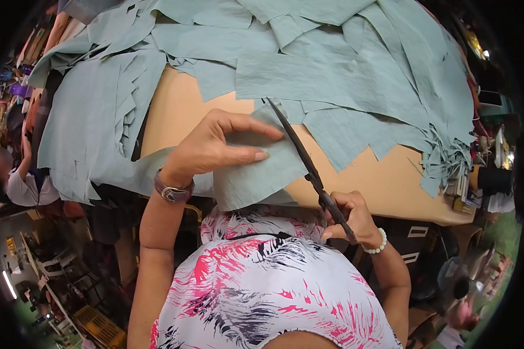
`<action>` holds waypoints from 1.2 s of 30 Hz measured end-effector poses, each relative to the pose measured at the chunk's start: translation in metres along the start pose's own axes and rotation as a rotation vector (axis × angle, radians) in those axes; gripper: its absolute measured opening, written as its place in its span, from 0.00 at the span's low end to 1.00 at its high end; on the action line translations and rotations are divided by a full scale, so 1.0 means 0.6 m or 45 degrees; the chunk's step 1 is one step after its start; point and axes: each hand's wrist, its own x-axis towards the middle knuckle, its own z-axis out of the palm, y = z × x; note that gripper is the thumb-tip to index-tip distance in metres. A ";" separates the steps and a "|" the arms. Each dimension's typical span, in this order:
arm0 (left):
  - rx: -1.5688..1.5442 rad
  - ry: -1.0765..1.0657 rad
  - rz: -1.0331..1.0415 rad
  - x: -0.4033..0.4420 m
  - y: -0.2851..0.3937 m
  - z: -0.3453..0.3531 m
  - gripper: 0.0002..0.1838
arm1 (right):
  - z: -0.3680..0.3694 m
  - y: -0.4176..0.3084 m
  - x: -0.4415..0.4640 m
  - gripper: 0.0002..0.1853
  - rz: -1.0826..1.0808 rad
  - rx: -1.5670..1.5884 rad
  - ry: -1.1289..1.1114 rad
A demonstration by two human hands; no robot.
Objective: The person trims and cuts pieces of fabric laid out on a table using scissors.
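left hand: the left hand [224, 142] lies over the loose cloth piece [253, 174], thumb and forefinger on its upper face with a gap between their tips; the other fingers are hidden, so how firmly it grips i cannot tell.
right hand: the right hand [350, 216] is closed around the handles of the dark scissors [310, 170], near the table's near edge.
scissors: they slant from the right hand toward the far left, blades along the right side of the cloth piece, tip close to the larger cloth.
cloth piece: pale green, near the middle, in front of the shirt, its lower edge curved.
green cloth: overlapping layers of green cloth [326, 75] cover the far side and left of the tan tabletop [384, 180], many edges jagged.
right end: a bunch of narrow strips [445, 154].
wrists: watch [173, 191] on the left, pale beads [378, 241] on the right.
far left: another person [29, 183], partly seen.
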 end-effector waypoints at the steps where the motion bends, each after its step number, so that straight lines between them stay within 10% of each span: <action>1: 0.010 -0.012 0.002 0.000 0.001 0.001 0.16 | 0.002 0.000 0.003 0.24 -0.018 -0.012 0.009; 19: -0.060 -0.129 -0.064 -0.011 -0.045 -0.016 0.14 | -0.001 0.002 -0.004 0.19 0.047 -0.346 0.270; 29: -1.330 -0.247 0.730 -0.025 -0.162 -0.065 0.08 | -0.085 -0.059 0.138 0.14 0.065 -1.123 0.796; 36: -1.384 -0.011 0.589 -0.039 -0.172 -0.060 0.11 | 0.007 -0.083 0.191 0.05 -0.255 -1.732 0.758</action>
